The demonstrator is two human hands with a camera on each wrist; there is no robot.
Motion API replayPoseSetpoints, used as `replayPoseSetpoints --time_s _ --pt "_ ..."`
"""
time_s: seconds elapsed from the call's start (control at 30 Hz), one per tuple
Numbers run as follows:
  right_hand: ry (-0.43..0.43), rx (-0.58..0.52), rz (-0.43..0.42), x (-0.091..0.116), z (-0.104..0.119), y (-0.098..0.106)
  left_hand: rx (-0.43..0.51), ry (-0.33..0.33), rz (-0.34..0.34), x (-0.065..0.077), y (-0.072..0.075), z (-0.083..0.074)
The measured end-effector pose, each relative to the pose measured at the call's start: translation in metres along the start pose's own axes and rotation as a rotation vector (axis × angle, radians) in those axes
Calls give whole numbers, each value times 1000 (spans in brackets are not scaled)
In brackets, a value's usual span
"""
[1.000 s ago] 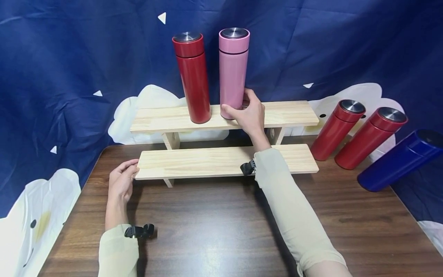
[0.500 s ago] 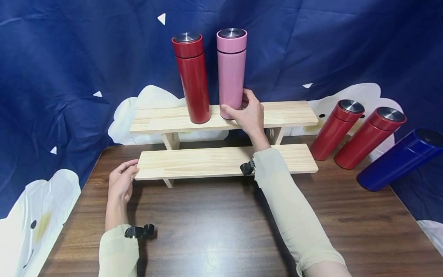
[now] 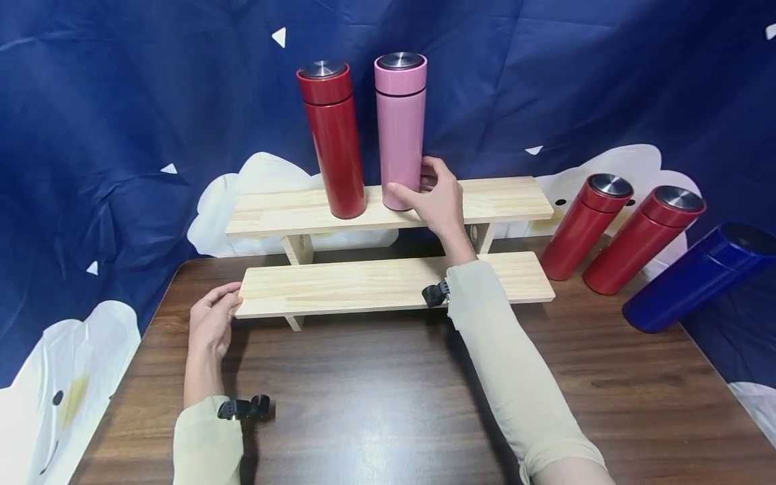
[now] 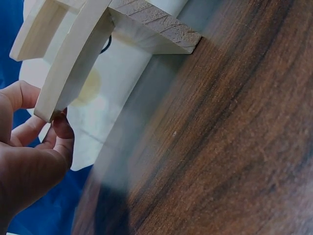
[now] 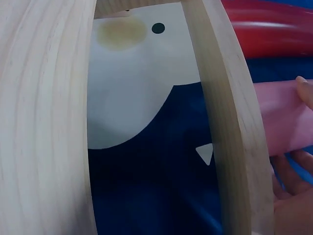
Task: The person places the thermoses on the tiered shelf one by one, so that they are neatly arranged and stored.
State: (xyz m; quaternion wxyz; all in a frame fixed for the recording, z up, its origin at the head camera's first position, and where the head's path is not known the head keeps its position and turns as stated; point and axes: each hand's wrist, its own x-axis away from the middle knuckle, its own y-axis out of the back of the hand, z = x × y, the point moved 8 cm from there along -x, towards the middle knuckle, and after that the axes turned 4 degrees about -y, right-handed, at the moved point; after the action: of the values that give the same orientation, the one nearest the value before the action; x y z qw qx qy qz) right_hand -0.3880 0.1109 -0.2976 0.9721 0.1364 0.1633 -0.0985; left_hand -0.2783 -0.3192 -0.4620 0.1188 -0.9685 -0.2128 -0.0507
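A pink thermos bottle [image 3: 401, 135] stands upright on the upper board [image 3: 497, 195] of a two-tier wooden rack. My right hand [image 3: 441, 199] is curled round its base from the right, thumb in front and fingers partly hidden behind. The right wrist view shows the thumb and fingers on either side of the pink thermos [image 5: 283, 117]. Left of it on the same board is a red thermos bottle [image 3: 335, 145]. My left hand [image 3: 211, 320] pinches the left end of the lower board [image 3: 364, 283]. In the left wrist view its thumb and fingers hold the board's corner [image 4: 73, 63].
Right of the rack, two more red thermos bottles [image 3: 585, 225] [image 3: 642, 239] and a blue thermos bottle [image 3: 691, 283] stand on the brown wooden table [image 3: 364, 391]. A dark blue patterned cloth [image 3: 151, 81] hangs close behind the rack.
The head view has shifted slightly. Against my right hand, the pink thermos sits a touch further left. My left hand keeps its hold on the lower board.
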Motion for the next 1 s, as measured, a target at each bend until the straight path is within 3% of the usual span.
replayPoseSetpoints --time_s 0.37,1.0 --pt "-6 -151 1 6 -3 15 -1 -4 -6 0 1 0" --pt "23 -167 -103 28 -6 70 -4 -7 -8 -1 1 1"
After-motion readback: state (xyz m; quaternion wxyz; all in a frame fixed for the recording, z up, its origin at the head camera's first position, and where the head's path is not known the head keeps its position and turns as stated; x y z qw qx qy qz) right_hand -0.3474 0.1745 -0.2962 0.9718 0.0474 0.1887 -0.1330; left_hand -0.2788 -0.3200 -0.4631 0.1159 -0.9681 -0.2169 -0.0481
